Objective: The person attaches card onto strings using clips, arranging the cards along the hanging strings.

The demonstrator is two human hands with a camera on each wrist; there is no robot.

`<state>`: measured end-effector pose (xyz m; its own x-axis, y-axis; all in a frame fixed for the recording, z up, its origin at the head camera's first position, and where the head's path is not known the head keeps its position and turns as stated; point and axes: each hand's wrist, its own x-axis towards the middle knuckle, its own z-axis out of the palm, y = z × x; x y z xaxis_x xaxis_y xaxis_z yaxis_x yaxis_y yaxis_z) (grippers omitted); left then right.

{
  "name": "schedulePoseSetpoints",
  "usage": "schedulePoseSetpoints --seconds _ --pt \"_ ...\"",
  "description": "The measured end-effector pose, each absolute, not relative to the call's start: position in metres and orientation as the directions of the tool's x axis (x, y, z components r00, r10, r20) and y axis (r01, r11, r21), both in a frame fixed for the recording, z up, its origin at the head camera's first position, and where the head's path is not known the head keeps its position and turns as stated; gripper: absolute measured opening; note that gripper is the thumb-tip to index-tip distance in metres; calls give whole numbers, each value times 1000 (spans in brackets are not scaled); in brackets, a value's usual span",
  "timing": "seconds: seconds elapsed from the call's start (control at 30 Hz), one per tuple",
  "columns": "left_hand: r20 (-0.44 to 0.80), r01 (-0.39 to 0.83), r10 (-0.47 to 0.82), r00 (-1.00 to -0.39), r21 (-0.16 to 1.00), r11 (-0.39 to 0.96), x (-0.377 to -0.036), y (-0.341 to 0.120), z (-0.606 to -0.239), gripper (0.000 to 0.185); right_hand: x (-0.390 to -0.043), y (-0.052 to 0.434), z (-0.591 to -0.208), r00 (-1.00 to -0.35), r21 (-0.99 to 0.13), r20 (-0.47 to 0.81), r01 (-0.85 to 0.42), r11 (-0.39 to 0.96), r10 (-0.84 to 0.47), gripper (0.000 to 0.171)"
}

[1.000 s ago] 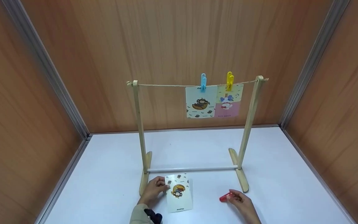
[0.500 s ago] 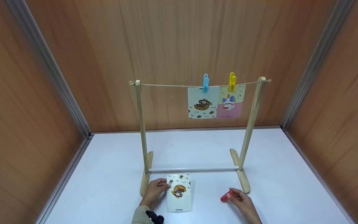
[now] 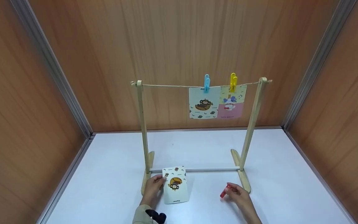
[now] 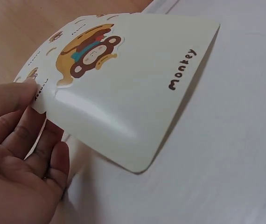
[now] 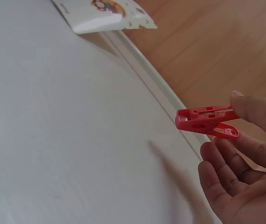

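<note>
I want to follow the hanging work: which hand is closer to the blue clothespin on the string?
Left, slightly. The left hand, holding the monkey card, is below the blue clothespin and to its left; the right hand, pinching the red clothespin, is lower, to its right.

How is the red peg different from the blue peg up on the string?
The red peg is pinched in the right hand, low near the table; the blue peg sits high on the string. The red peg clips nothing, while the blue peg holds a monkey card on the string. The red peg lies tilted; the blue peg stands upright. Both are small plastic pegs.
</note>
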<state>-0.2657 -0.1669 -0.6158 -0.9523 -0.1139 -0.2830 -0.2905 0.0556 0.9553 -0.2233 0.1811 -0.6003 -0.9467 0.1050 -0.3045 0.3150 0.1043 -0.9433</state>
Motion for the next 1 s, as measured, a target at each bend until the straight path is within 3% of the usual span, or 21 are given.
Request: schedulePoseSetpoints --seconds 0.3,0.57,1.0 --pt "-269 -269 -120 -956 963 -20 -270 -163 -596 39 -234 173 -585 -977 -969 -215 211 126 -15 57" --pt "-231 -222 -144 -962 972 -76 -282 -158 -568 39 -252 159 -562 -981 -958 -189 192 212 37 57" --pt "-153 -132 -197 -969 984 -116 -304 -153 -521 31 -272 142 -516 -997 -973 -75 67 222 -27 48"
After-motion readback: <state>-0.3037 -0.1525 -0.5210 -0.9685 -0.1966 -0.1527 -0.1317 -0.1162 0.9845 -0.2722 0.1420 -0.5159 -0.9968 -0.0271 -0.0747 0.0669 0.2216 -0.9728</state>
